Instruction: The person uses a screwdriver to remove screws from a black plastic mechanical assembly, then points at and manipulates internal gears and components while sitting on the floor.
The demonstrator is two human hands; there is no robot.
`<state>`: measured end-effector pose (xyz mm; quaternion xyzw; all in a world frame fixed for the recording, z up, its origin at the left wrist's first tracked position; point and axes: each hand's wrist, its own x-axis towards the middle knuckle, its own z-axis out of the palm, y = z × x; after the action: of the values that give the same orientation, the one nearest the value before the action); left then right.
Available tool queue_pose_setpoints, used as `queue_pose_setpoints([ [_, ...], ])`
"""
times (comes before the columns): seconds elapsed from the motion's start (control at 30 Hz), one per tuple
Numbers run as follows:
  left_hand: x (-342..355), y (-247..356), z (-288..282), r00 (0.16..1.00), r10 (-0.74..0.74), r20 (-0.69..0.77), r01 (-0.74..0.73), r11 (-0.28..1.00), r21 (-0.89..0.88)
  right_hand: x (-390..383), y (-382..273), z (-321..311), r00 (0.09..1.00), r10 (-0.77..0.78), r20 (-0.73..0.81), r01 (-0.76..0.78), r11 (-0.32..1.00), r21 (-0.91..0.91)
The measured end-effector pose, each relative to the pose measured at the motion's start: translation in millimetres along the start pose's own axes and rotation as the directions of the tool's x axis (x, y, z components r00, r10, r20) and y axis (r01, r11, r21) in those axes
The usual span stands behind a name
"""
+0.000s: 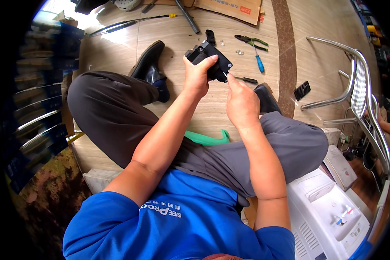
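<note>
My left hand (197, 76) is wrapped round a black boxy mechanism (223, 63), its thumb lying across the top. The mechanism is held above the floor, between my bent legs. Closed in a pinch, my right hand (243, 104) meets the mechanism's near right edge. A thin pale sliver shows at those fingertips, too small to name. Just beyond lie a small black part (210, 37) and some tiny loose pieces (239, 52). Green-handled pliers (259, 43), a blue-handled screwdriver (259, 64) and a dark-handled tool (249, 80) rest to the right.
A metal-framed chair (355, 86) stands at the right, near a dark phone (302, 90). A white water dispenser (325, 212) is at the lower right. Cardboard (232, 9), a dark rod (186, 16) and a black cable (134, 21) lie far ahead. Something green (208, 138) is beneath my legs.
</note>
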<state>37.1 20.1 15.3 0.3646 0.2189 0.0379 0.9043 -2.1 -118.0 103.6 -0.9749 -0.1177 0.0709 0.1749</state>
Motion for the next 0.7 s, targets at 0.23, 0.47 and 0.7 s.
queue_pose_setpoints([
  [0.23, -7.8, 5.7, 10.9, 0.995, -0.005, -0.095, 0.001, 0.999, -0.041, 2.3, -5.6, 4.1, 0.999, 0.009, 0.042, -0.006, 0.998, -0.061],
  [0.47, -6.9, 3.7, 10.5, 0.979, -0.003, -0.204, 0.001, 1.0, -0.008, 3.7, -10.2, 17.9, 0.999, 0.04, -0.006, -0.041, 0.997, -0.067],
  [0.7, -2.3, 0.5, -0.5, 0.991, -0.083, -0.101, 0.071, 0.99, -0.12, 9.3, -8.8, 12.1, 0.999, 0.038, 0.03, -0.037, 0.998, -0.045],
])
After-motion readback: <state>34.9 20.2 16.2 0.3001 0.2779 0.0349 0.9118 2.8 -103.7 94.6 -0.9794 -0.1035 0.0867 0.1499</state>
